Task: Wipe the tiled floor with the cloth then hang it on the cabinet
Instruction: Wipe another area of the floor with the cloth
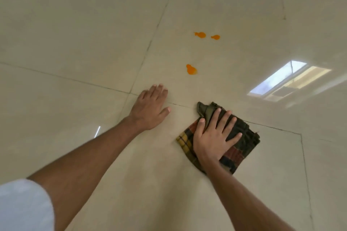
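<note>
right hand (214,137): flat, fingers spread, palm pressing down on the cloth; not gripping it, just pinning it to the floor.
left hand (150,108): empty, flat on the tiled floor (75,43), fingers together; looks like a support while the person leans down.
cloth (242,148): folded plaid pad, dark green with yellow and red checks, under the right hand; edges stick out on every side of the palm, one corner flips up just past the fingertips.
near orange spot (191,69): ahead of the right hand, between the two hands' lines, apart from the cloth; untouched.
far orange spots (200,34): two side by side, further ahead of both hands, well apart from the cloth; untouched.
window reflection (287,80): bright glare on the tile ahead and to the right of the right hand; floor is glossy.
sleeve (22,204): pale, short, on the left arm.
cabinet: not in view.
progress: early. Cloth is down and ready, no spot smeared or cleared.
left to do: push cloth forward over all three spots, then lift it and hang it on the cabinet.
</note>
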